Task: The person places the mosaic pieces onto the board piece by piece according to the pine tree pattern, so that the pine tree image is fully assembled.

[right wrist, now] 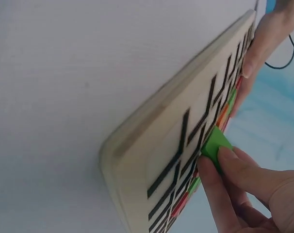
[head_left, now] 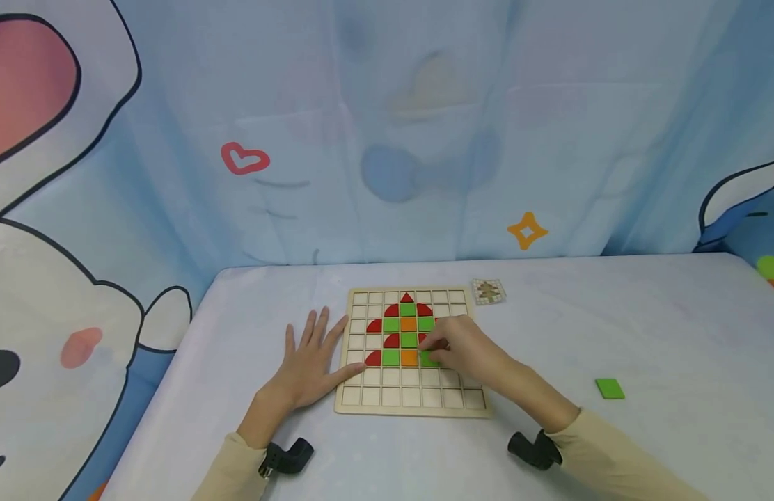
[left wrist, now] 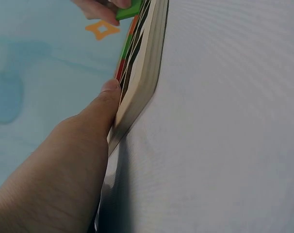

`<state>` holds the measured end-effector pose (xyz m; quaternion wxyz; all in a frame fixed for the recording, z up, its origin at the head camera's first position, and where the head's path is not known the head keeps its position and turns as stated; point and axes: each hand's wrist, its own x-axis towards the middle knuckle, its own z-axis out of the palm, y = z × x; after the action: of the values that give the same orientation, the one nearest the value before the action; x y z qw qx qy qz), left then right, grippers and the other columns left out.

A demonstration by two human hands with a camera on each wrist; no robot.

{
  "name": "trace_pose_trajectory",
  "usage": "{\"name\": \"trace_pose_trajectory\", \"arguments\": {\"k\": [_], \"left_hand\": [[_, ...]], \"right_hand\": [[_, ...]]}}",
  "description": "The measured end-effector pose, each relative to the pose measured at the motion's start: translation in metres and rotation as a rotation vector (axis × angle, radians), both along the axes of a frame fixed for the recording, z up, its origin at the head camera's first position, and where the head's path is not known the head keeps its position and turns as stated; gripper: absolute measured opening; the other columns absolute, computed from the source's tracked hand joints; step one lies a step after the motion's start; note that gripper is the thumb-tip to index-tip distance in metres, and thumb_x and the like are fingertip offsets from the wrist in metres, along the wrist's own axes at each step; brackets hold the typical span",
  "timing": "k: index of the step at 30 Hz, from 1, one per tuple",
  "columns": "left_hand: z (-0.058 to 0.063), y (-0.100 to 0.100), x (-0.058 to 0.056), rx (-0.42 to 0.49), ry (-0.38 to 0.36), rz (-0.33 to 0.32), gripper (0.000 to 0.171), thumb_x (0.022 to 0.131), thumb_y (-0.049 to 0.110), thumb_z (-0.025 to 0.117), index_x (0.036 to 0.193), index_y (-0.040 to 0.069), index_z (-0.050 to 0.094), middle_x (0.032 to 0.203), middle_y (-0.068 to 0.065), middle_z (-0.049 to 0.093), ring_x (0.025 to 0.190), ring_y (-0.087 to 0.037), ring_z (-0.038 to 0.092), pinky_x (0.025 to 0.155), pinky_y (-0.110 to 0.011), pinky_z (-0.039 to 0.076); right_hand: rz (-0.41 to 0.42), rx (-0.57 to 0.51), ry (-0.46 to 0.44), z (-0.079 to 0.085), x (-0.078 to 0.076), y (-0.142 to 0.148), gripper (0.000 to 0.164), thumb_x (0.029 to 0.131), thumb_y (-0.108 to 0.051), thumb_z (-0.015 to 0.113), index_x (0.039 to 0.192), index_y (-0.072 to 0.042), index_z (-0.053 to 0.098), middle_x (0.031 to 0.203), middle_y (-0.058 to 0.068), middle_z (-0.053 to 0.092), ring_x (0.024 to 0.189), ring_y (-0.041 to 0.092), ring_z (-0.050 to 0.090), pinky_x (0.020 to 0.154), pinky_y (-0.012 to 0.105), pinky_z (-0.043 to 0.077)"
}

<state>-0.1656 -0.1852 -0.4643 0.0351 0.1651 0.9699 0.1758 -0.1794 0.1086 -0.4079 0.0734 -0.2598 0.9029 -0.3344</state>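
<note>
A wooden grid board [head_left: 412,412] lies on the table, with red, green and orange tiles set in its cells in a tree-like pattern. My right hand [head_left: 468,348] pinches a green square tile [right wrist: 216,144] between thumb and fingers. That tile is tilted over a cell right of the lower orange tile [head_left: 409,358]. My left hand [head_left: 308,369] lies flat with fingers spread at the board's left side. Its thumb [left wrist: 106,102] rests on the board's edge, close to a red quarter-round tile [head_left: 374,358]. Cells under the right hand are partly hidden.
A small pattern card [head_left: 488,291] lies beyond the board's top right corner. One loose green square tile [head_left: 610,388] lies on the white tablecloth [head_left: 675,320] to the right. Behind the table hangs a blue printed curtain [head_left: 424,229].
</note>
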Motion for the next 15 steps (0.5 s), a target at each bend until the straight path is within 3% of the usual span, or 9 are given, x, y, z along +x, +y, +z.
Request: {"name": "trace_pose_trajectory", "arguments": {"k": [8, 15], "left_hand": [[0.001, 0.000, -0.002, -0.022, -0.034, 0.008, 0.091, 0.097, 0.065, 0.056, 0.168, 0.015, 0.026, 0.174, -0.020, 0.009, 0.160, -0.042, 0.000, 0.120, -0.074, -0.003], [0.001, 0.000, -0.001, 0.004, -0.007, -0.002, 0.091, 0.098, 0.064, 0.057, 0.167, 0.014, 0.028, 0.173, -0.022, 0.012, 0.160, -0.044, 0.004, 0.119, -0.075, -0.002]], "right_hand": [[-0.056, 0.069, -0.011, 0.004, 0.001, -0.011, 0.016, 0.085, 0.013, 0.079, 0.094, 0.000, 0.083, 0.095, 0.008, 0.079, 0.092, 0.021, 0.072, 0.076, 0.031, 0.061], [-0.056, 0.115, 0.014, 0.005, 0.006, -0.014, 0.017, 0.083, 0.014, 0.080, 0.095, 0.004, 0.082, 0.098, 0.012, 0.078, 0.096, 0.028, 0.074, 0.078, 0.033, 0.062]]}}
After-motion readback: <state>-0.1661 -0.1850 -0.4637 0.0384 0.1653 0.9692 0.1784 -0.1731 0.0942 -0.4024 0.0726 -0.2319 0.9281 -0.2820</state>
